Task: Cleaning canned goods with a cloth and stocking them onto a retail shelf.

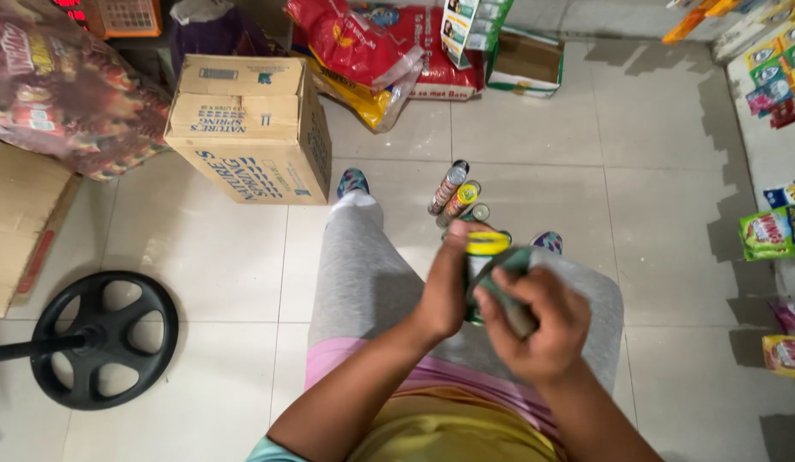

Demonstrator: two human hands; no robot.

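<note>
At the far left, a black round fan base [104,339] is resting on the tiled floor [218,257], with a flat cardboard piece [21,222] lying beyond it. Further right, a closed cardboard box [252,128] is standing on the floor just ahead of the person's grey-trousered knee. Red and yellow sacks [372,51] are leaning behind it. In the middle, the left hand [444,287] is wrapping its fingers around a green can with a yellow lid [485,248], holding it over the lap. Beyond the can, three slim tubes [455,195] are lying side by side on the floor. The right hand [534,325] is pressing a dark green cloth [508,291] against the can's side, its fingers curled tight on the cloth. At the far right, colourful packets [772,231] are sitting along a white shelf.
</note>
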